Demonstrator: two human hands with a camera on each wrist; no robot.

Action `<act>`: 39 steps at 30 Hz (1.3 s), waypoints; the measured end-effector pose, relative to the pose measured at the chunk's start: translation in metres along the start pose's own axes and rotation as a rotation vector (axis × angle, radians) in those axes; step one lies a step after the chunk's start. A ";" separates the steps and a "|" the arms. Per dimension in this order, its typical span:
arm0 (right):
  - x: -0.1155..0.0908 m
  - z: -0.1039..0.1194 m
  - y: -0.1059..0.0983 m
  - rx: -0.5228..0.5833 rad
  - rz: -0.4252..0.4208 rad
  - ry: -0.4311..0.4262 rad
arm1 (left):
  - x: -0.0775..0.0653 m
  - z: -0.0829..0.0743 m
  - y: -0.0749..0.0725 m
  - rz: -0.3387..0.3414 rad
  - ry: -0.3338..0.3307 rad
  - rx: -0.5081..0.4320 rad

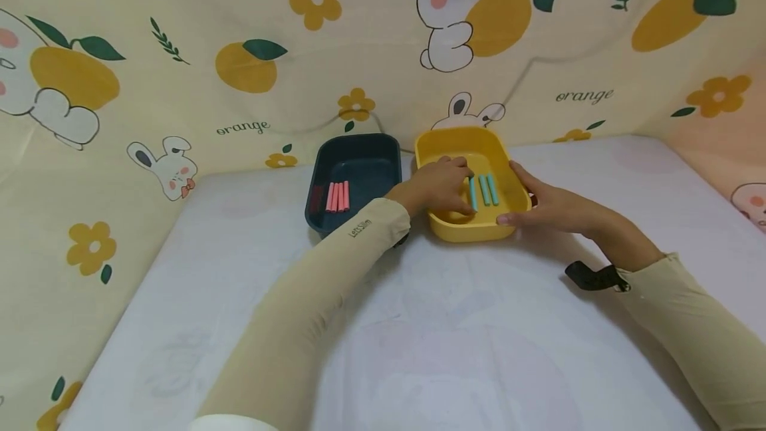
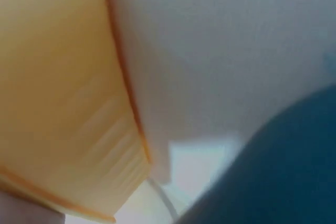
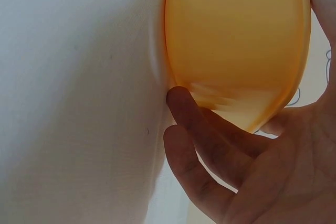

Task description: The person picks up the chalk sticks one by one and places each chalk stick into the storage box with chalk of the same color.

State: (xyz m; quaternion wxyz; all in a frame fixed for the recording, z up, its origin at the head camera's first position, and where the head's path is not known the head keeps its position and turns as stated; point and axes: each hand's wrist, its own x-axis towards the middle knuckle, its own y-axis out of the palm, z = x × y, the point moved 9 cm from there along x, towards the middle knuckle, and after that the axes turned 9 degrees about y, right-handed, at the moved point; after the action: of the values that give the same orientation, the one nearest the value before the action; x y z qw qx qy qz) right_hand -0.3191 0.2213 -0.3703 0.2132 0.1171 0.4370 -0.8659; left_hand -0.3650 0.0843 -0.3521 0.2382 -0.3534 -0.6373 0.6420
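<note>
My left hand (image 1: pixel 439 185) reaches into a yellow plastic box (image 1: pixel 473 233), with thumb and fingertip at the two ends of a light-blue chalk stick (image 1: pixel 473 193). Two more light-blue chalk sticks (image 1: pixel 488 190) lie side by side just right of it on the box floor. At the box's right side my right hand (image 1: pixel 556 206) grips the wall, thumb at the near corner. The right wrist view shows that hand's fingers (image 3: pixel 202 140) against the outside of the box (image 3: pixel 236 35). Only the yellow outer wall (image 2: pixel 68 87) fills the left of the left wrist view.
A dark blue box (image 1: pixel 370 143) stands just left of the yellow one, partly behind my left forearm. Several pink chalk sticks (image 1: pixel 338 197) lie in it. Both stand on a white-covered table (image 1: pixel 419 338) before a patterned cloth backdrop (image 1: pixel 359 52). A thin cord (image 2: pixel 163 198) runs behind the boxes.
</note>
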 end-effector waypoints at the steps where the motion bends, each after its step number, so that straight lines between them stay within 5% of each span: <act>1: 0.000 0.000 0.000 0.000 -0.003 -0.003 | 0.002 0.001 0.001 -0.002 -0.010 -0.010; 11: -0.002 0.002 -0.001 0.014 -0.009 -0.021 | 0.016 0.011 0.001 -0.008 -0.083 -0.091; 16: -0.004 -0.001 -0.001 0.037 -0.009 -0.023 | 0.019 0.011 0.006 0.050 -0.090 -0.125; 25: -0.002 0.000 0.000 0.040 -0.007 -0.013 | 0.017 0.014 0.012 0.108 -0.154 -0.104; 39: -0.003 0.000 0.000 0.046 -0.003 -0.014 | 0.013 0.013 0.012 0.105 -0.187 -0.078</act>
State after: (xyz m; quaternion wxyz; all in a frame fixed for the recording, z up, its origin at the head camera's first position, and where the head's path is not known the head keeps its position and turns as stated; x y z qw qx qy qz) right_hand -0.3166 0.2219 -0.3694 0.2121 0.1152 0.4156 -0.8769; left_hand -0.3815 0.0844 -0.3670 0.1297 -0.3341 -0.6619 0.6584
